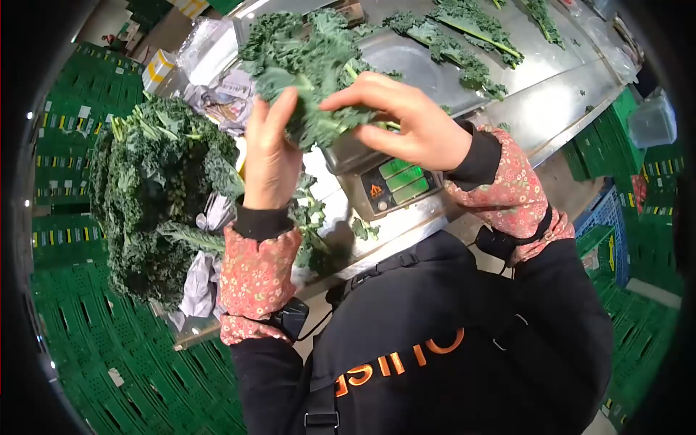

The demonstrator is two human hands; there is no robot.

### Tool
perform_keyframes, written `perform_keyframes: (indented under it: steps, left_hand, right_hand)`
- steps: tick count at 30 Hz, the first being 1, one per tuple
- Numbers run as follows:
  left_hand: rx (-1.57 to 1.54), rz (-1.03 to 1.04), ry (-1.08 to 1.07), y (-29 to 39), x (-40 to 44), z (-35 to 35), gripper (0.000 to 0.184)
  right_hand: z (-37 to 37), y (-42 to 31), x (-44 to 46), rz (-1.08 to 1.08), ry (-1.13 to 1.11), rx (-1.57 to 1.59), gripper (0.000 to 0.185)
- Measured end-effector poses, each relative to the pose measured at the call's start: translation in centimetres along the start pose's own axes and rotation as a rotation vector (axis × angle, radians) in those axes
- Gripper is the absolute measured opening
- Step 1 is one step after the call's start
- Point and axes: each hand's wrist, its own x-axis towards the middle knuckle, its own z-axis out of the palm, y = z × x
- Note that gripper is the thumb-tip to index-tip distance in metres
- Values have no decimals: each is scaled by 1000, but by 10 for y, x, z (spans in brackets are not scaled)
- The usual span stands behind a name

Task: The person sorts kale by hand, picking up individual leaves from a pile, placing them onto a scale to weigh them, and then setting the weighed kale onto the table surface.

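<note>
Metal table (pixel 558 109): carries all items noted. Kale heap (pixel 145 203): L end, nr front L corner. Kale bunch (pixel 312 51): held above surface, btwn both hands, just beyond scale display (pixel 399 181), nr front edge. R hand (pixel 406 119): thumb & fingers curved, holding leaves. L hand (pixel 272 148): fingers holding bunch's L side. Loose leaves (pixel 453 54): toward far edge, R of bunch.

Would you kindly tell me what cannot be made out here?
Head view:
Reading on the glowing green rectangular display: too small and blurred.
Top of the dark boxy scale: partly hidden by the curly green kale bunch and bare right hand.
Far end of the narrow green kale leaf, upper right: cut off by the top edge.
</note>
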Motion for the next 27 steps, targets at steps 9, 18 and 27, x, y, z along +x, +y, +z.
perform_keyframes:
  steps: [9,18,27]
  left_hand:
    - [159,108,438,-1,-93,-144,30]
    - [234,10,705,-39,-169,-211,35]
    - [320,-68,728,-70,-177,-197,40]
  right_hand:
    - [-74,17,-19,413,324,-152,37]
    - [-127,153,-100,466,286,-738,43]
    - [-63,144,-63,511,294,-976,49]
